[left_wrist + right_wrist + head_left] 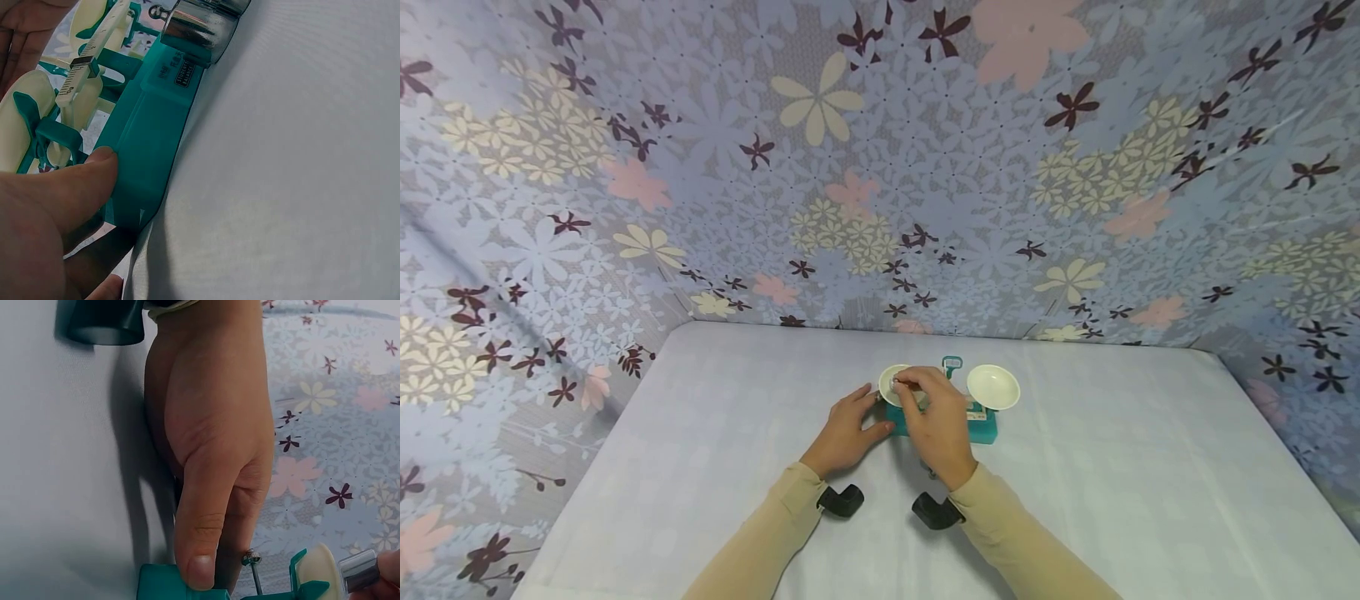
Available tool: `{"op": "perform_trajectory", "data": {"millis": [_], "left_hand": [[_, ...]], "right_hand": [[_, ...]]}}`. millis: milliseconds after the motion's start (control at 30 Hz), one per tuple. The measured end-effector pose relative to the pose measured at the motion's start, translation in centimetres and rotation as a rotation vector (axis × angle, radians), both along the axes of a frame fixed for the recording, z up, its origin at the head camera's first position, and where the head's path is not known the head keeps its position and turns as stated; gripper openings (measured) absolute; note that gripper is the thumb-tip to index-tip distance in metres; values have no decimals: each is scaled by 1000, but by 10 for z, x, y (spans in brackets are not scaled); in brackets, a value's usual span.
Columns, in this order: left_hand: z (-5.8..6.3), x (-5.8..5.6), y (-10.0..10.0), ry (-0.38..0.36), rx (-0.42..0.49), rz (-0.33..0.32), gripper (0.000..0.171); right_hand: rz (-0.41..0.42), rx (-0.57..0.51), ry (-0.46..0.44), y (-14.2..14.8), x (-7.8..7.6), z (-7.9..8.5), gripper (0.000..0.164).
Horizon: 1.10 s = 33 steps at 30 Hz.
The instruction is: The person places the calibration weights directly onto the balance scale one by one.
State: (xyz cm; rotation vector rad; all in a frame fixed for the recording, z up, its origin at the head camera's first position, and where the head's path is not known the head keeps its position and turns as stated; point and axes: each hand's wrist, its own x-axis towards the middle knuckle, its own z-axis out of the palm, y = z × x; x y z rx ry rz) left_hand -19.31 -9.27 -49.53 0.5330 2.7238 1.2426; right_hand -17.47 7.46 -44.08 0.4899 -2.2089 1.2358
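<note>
A teal balance scale with two cream pans stands on the table. My left hand holds the left end of its base, the thumb pressed on the front face and the fingers round the end. Over the left pan, my right hand pinches a small shiny metal weight by its top. In the right wrist view the weight is right against the pan. The right pan holds nothing. A ruled cream beam with a dark slider runs across the scale.
A larger shiny metal weight with a knob stands in front of the scale, mostly hidden by my right wrist in the head view. The table has a pale cloth cover. Behind it rises a flower-patterned wall.
</note>
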Motion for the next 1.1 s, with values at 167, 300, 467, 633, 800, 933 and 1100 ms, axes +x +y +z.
{"op": "perform_trajectory", "data": {"millis": [167, 300, 467, 633, 800, 933, 1100], "left_hand": [[0, -1, 0, 4, 1, -4, 58], [-1, -2, 0, 14, -1, -11, 57], [-1, -2, -1, 14, -4, -13, 58], [-1, -2, -1, 9, -1, -12, 58], [-2, -2, -1, 18, 3, -23, 58], [-3, -2, -2, 23, 7, -26, 58], [-2, -1, -2, 24, 8, -21, 58]], "right_hand": [[-8, 25, -5, -2, -2, 0, 9], [-18, 49, -21, -3, -4, 0, 9], [-23, 72, -38, -3, -6, 0, 10], [-28, 98, -40, -3, -7, 1, 10], [-31, 118, -52, -3, -10, 1, 10], [-29, 131, -56, -4, -11, 0, 10], [-35, 143, -67, -4, -10, -1, 10]]}}
